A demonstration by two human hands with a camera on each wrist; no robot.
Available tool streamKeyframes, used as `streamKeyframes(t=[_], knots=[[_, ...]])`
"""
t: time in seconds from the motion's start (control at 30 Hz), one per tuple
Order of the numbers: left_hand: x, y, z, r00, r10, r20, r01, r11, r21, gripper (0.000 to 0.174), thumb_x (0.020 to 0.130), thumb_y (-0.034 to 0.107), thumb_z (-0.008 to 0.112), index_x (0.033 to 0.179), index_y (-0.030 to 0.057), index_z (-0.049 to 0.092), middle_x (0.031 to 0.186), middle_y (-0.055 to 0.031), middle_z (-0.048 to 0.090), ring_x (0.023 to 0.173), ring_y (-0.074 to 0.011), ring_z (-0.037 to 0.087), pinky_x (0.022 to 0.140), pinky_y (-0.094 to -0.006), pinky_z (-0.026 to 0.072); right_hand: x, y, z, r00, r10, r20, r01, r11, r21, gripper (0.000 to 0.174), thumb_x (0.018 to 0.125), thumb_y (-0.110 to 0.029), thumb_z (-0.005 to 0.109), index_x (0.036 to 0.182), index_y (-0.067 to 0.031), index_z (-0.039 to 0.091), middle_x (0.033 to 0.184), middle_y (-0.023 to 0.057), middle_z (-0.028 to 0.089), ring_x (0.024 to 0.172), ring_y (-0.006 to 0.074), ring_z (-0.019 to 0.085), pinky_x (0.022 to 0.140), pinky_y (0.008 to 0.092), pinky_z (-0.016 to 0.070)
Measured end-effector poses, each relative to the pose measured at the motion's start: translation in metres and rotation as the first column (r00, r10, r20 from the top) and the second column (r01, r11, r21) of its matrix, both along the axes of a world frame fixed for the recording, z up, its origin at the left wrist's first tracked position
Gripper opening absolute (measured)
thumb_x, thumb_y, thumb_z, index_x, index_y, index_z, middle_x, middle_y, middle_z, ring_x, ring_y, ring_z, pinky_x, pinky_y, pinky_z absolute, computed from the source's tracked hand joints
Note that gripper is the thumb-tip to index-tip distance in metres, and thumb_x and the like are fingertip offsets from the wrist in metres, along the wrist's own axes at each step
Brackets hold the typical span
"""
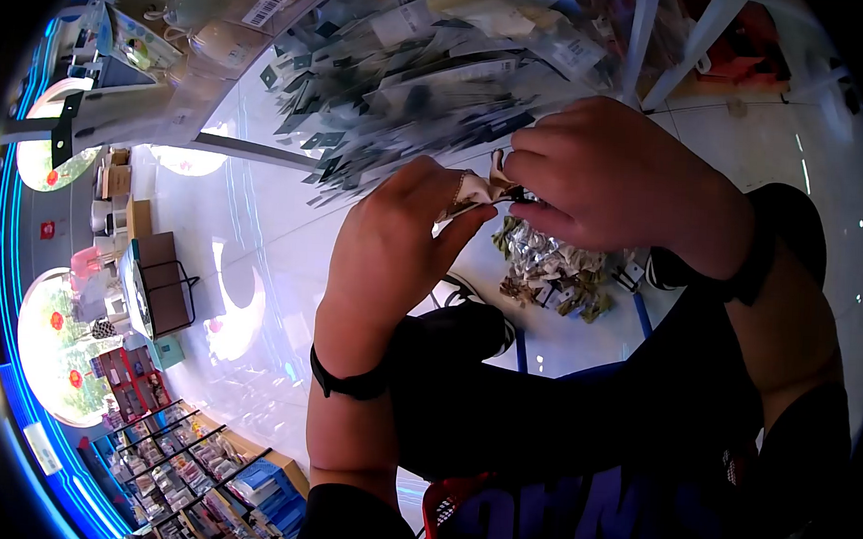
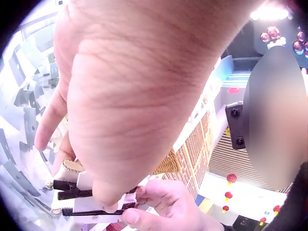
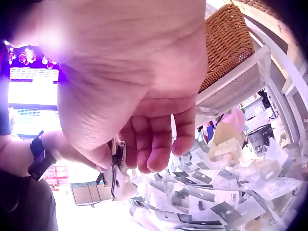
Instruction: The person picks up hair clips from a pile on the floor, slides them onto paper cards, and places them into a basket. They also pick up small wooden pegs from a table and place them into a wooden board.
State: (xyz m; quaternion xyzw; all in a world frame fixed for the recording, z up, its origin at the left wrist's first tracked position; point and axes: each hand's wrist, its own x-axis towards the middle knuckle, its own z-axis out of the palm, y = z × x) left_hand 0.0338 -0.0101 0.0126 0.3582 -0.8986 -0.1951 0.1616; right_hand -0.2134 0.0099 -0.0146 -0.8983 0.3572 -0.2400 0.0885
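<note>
In the head view my left hand (image 1: 394, 233) and right hand (image 1: 622, 172) meet in front of me, pinching a small cream fabric piece (image 1: 475, 189) with a black clip-like part between them. The left wrist view shows narrow black strips (image 2: 74, 195) lying along the cream piece, the left thumb pressing over them. There the right fingers (image 2: 161, 211) grip its near end from below. Seen from the right wrist, the cream piece (image 3: 125, 188) hangs from between my right thumb and index finger, with a dark edge. My palms hide part of it.
Behind the hands hangs a dense row of clear packets with grey cards (image 1: 441, 85) on a white rack. Below, a heap of plastic-wrapped cream and olive pieces (image 1: 553, 271) lies by my feet. A wicker basket (image 3: 226, 48) stands on a shelf; shelves of goods (image 1: 206, 477) stand farther off.
</note>
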Motion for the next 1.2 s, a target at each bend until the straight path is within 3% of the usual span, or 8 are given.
streamKeyframes(t=[0.07, 0.2, 0.27, 0.53, 0.7, 0.83, 0.93, 1.2], knots=[[0.000, 0.000, -0.002, 1.000, 0.003, -0.006, -0.003, 1.000, 0.009, 0.021, 0.087, 0.016, 0.084, 0.096, 0.0024, 0.072, 0.087, -0.0126, 0.065, 0.073, -0.0361, 0.065, 0.063, -0.0434, 0.0507, 0.002, 0.000, -0.001, 0.989, 0.023, -0.144, -0.011, 0.996, 0.084, 0.021, 0.086, -0.021, 0.078, 0.092, -0.0027, 0.070, 0.083, 0.0082, 0.063, 0.076, 0.0266, 0.067, 0.067, 0.0409, 0.0531], [-0.001, 0.001, -0.001, 1.000, 0.007, 0.008, -0.007, 1.000, 0.012, 0.023, 0.085, 0.014, 0.086, 0.094, -0.0007, 0.070, 0.086, -0.0138, 0.064, 0.071, -0.0367, 0.063, 0.062, -0.0430, 0.0493, 0.004, 0.003, 0.002, 0.997, -0.013, -0.076, 0.025, 0.987, 0.161, 0.022, 0.095, -0.023, 0.073, 0.088, -0.0022, 0.072, 0.081, 0.0137, 0.069, 0.079, 0.0323, 0.072, 0.074, 0.0444, 0.0575], [-0.001, 0.001, -0.002, 1.000, 0.010, 0.006, -0.010, 1.000, 0.010, 0.023, 0.085, 0.014, 0.086, 0.094, -0.0006, 0.070, 0.086, -0.0139, 0.064, 0.071, -0.0367, 0.064, 0.062, -0.0431, 0.0492, 0.005, 0.004, 0.008, 0.993, -0.109, -0.053, 0.121, 0.904, 0.410, 0.021, 0.094, -0.022, 0.074, 0.094, -0.0008, 0.074, 0.085, 0.0168, 0.071, 0.082, 0.0343, 0.073, 0.077, 0.0459, 0.0582], [0.003, -0.001, -0.005, 0.999, 0.021, 0.041, -0.020, 0.999, -0.034, 0.025, 0.084, 0.015, 0.086, 0.094, -0.0001, 0.069, 0.086, -0.0145, 0.066, 0.073, -0.0378, 0.065, 0.062, -0.0430, 0.0497, 0.001, 0.001, 0.010, 0.986, -0.157, -0.060, 0.168, 0.905, 0.391, 0.020, 0.095, -0.022, 0.073, 0.101, -0.0028, 0.076, 0.086, 0.0178, 0.072, 0.084, 0.0356, 0.073, 0.080, 0.0460, 0.0579], [0.024, -0.016, -0.007, 0.989, 0.149, -0.021, -0.149, 0.989, 0.027, 0.023, 0.086, 0.017, 0.085, 0.101, 0.0035, 0.074, 0.090, -0.0118, 0.071, 0.075, -0.0282, 0.071, 0.065, -0.0379, 0.0540, -0.015, -0.010, -0.001, 0.979, -0.192, 0.062, 0.173, 0.958, 0.229, 0.018, 0.097, -0.019, 0.071, 0.102, -0.0034, 0.077, 0.082, 0.0160, 0.071, 0.078, 0.0349, 0.071, 0.077, 0.0459, 0.0559], [0.037, -0.032, -0.006, 0.822, 0.521, -0.229, -0.394, 0.811, 0.433, 0.028, 0.096, 0.026, 0.081, 0.106, 0.0007, 0.074, 0.087, -0.0062, 0.077, 0.076, -0.0151, 0.074, 0.065, -0.0284, 0.0544, -0.027, -0.025, 0.013, 0.949, -0.314, 0.019, 0.272, 0.851, 0.449, 0.023, 0.100, -0.021, 0.071, 0.091, -0.0002, 0.074, 0.064, 0.0092, 0.061, 0.055, 0.0172, 0.056, 0.057, 0.0356, 0.0442], [0.036, -0.032, -0.005, 0.601, 0.722, -0.343, -0.317, 0.609, 0.727, 0.030, 0.100, 0.030, 0.076, 0.107, 0.0019, 0.072, 0.089, -0.0061, 0.076, 0.079, -0.0143, 0.074, 0.062, -0.0248, 0.0524, -0.021, -0.026, 0.014, 0.793, -0.450, 0.411, 0.092, 0.756, 0.649, 0.030, 0.102, -0.027, 0.072, 0.089, 0.0004, 0.073, 0.065, 0.0019, 0.062, 0.058, 0.0048, 0.055, 0.054, 0.0272, 0.0428], [0.017, -0.019, -0.005, 0.332, 0.813, -0.479, -0.007, 0.510, 0.860, 0.023, 0.102, 0.021, 0.073, 0.116, 0.0039, 0.069, 0.106, -0.0096, 0.076, 0.097, -0.0225, 0.077, 0.075, -0.0290, 0.0655, -0.003, -0.026, 0.007, 0.609, -0.528, 0.592, -0.117, 0.678, 0.726, 0.029, 0.104, -0.028, 0.070, 0.097, 0.0004, 0.075, 0.072, -0.0006, 0.066, 0.062, 0.0048, 0.060, 0.058, 0.0219, 0.0481]])
